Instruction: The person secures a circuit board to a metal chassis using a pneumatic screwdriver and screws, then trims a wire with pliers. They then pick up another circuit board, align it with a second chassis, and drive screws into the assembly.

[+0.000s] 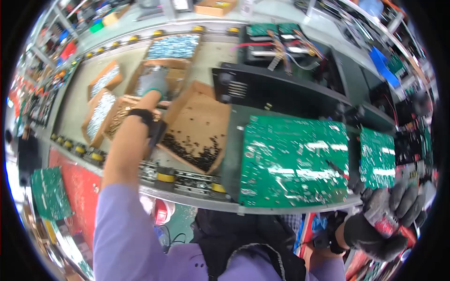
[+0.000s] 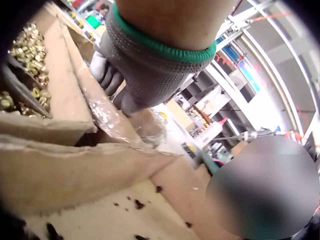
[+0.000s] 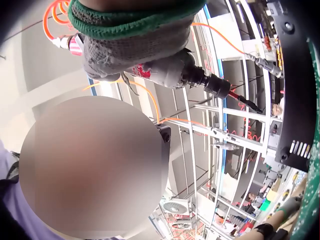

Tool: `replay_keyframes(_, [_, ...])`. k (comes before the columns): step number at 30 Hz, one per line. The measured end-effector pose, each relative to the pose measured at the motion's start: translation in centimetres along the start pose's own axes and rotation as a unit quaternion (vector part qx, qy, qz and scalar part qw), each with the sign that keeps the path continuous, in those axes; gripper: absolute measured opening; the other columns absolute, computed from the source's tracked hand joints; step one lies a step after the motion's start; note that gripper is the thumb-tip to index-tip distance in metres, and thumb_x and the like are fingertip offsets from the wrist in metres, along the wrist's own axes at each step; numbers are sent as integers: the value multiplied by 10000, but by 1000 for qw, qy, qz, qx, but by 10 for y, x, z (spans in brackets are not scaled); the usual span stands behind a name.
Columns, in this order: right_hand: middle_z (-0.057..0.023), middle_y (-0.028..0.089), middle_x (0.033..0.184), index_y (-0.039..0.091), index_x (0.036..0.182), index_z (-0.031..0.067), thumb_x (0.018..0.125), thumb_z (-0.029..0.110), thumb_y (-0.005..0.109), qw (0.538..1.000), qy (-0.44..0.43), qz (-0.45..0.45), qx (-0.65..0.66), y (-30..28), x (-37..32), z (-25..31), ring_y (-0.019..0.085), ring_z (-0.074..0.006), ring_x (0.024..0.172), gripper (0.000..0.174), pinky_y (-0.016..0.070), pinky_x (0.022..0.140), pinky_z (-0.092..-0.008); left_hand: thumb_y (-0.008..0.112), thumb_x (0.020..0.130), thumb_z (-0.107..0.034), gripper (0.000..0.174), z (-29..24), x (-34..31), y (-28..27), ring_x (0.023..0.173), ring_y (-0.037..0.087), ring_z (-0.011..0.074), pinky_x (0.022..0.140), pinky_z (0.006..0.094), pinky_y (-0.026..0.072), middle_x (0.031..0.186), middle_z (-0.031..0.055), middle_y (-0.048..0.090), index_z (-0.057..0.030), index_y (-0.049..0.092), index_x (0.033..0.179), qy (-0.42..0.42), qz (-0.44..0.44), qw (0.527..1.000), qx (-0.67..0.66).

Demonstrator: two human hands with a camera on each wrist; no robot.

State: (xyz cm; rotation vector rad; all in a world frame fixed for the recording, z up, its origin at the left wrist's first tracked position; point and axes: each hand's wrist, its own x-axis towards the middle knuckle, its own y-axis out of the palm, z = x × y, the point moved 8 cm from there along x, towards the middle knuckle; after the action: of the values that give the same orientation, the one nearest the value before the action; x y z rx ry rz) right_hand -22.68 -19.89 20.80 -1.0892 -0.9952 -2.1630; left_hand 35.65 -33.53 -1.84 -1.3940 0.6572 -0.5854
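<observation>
My left hand [image 1: 153, 80], in a grey glove with a green cuff, reaches down into a cardboard box [image 1: 176, 86] at the middle left. In the left wrist view its fingers [image 2: 102, 75] dip behind a box wall lined with clear plastic; whether they pinch anything I cannot tell. Beside it are a box of brass-coloured small parts [image 2: 30, 55] and a cardboard tray [image 1: 197, 112] with small black parts. My gloved right hand [image 1: 386, 220] grips a power screwdriver [image 3: 172, 70], its dark bit pointing over the large green circuit board [image 1: 290, 150] at the bench's front edge.
A black metal panel [image 1: 276, 89] stands upright behind the board. A smaller green board [image 1: 377, 157] lies to the right. Boxes of silvery parts [image 1: 101, 110] sit at left. An orange coiled hose [image 3: 52, 20] hangs behind the screwdriver. Rollers [image 1: 165, 174] line the front edge.
</observation>
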Motion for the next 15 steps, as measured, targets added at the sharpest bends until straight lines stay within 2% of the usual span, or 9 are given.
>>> replay_keyframes(1, [-321, 383, 1384, 306, 1313, -202, 840, 346, 508, 940, 106, 155, 285, 3, 9, -25, 451, -349, 1104, 752, 353, 974, -436, 695, 764, -301, 442, 0, 4, 5, 1103, 614, 336, 940, 430, 499, 1226, 167, 613, -104, 640, 1156, 23, -25, 999, 4])
replay_keyframes(2, [-312, 393, 1381, 319, 1324, -174, 834, 322, 512, 769, 206, 290, 532, 2, 11, -29, 448, -331, 1112, 724, 338, 974, -427, 658, 789, -287, 436, -7, -1, 3, 1113, 604, 354, 945, 436, 492, 1237, 179, 604, -106, 627, 1184, 60, -16, 997, 36])
replay_keyframes(4, [-245, 499, 1220, 400, 1276, -109, 791, 291, 564, 936, 160, 85, 301, -28, 33, -42, 463, -257, 994, 650, 363, 848, -396, 558, 861, -257, 397, 2, 13, 16, 1119, 599, 362, 935, 444, 491, 1239, 195, 597, -111, 594, 1228, 56, -86, 993, 55])
replay_keyframes(5, [-123, 481, 962, 453, 1182, -56, 746, 231, 613, 923, 176, 97, 326, -22, 37, -44, 405, -194, 840, 546, 329, 734, -359, 511, 890, -245, 368, -6, 2, 9, 1107, 604, 368, 919, 453, 494, 1215, 192, 611, -105, 597, 1219, 51, -41, 996, 62])
replay_keyframes(6, [-64, 377, 832, 465, 1128, -22, 767, 194, 623, 832, 331, 209, 393, 2, 27, -43, 372, -189, 785, 449, 329, 726, -351, 498, 896, -232, 355, -11, 5, 12, 1095, 609, 378, 907, 461, 496, 1191, 193, 623, -104, 598, 1213, 68, -35, 994, 81])
replay_keyframes(8, [-75, 405, 858, 453, 1151, -5, 816, 175, 625, 815, 263, 356, 374, 9, 38, -42, 410, -204, 822, 418, 372, 743, -336, 479, 896, -166, 314, -26, -7, 6, 1132, 588, 366, 918, 458, 488, 1214, 212, 602, -104, 614, 1173, 84, -2, 989, 121])
replay_keyframes(10, [-78, 408, 858, 444, 1167, 24, 850, 198, 634, 784, 344, 365, 367, 7, 32, -47, 429, -213, 828, 408, 413, 723, -332, 503, 891, -172, 312, -26, -7, 8, 1140, 582, 366, 928, 462, 479, 1208, 208, 611, -79, 642, 1154, 102, -25, 989, 107])
replay_keyframes(11, [-80, 407, 856, 438, 1181, 37, 861, 194, 636, 813, 325, 366, 315, 7, 32, -48, 432, -209, 814, 408, 429, 658, -326, 505, 884, -154, 296, -23, -7, 5, 1135, 584, 364, 928, 463, 480, 1199, 210, 614, -70, 647, 1131, 94, -45, 991, 84])
replay_keyframes(15, [-77, 438, 836, 447, 1177, 36, 829, 194, 671, 819, 286, 388, 312, 7, 27, -52, 451, -204, 752, 444, 435, 619, -318, 536, 871, -128, 218, -16, -9, -30, 1050, 615, 372, 856, 462, 492, 1110, 203, 651, -31, 656, 1025, 125, -90, 988, -17])
